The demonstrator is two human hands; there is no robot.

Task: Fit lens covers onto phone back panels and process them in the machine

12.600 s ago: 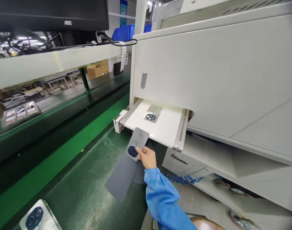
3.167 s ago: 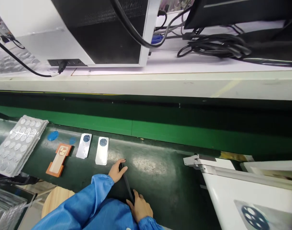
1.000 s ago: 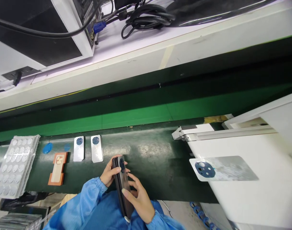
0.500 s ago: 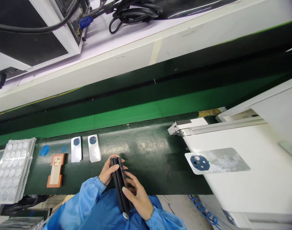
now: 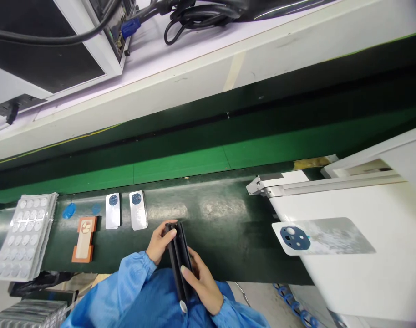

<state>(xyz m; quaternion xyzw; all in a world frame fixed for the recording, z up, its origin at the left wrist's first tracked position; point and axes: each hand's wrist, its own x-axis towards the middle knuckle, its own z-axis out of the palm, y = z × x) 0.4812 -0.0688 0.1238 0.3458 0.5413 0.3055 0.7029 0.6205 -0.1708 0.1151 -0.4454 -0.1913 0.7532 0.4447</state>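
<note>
A stack of long, thin black slabs [image 5: 180, 269] stands tilted in front of my body, seen mostly edge-on; their exact kind cannot be made out. My left hand [image 5: 161, 242] grips the upper left end, thumb on the near edge. My right hand [image 5: 205, 286] holds the right side lower down, with its thumb across the edge and its other fingers partly hidden behind. A round whitish piece [image 5: 183, 306] shows at the stack's bottom end. To the left on the dark green bench lie two pale phone-shaped pieces [image 5: 113, 214] [image 5: 139, 213] with dark camera areas.
An orange and cream fixture [image 5: 84, 241], a blue round film [image 5: 69, 210] and plastic sheets of round stickers [image 5: 23, 237] lie at the left. On the right, a white panel [image 5: 358, 282] bears a large phone-back film [image 5: 337, 236]. A white shelf [image 5: 180, 84] runs along the back.
The view has shifted slightly, moving the bench items to the right. The black slabs have turned a little, and my right hand's fingers have gone further behind them. Both hands keep hold.
</note>
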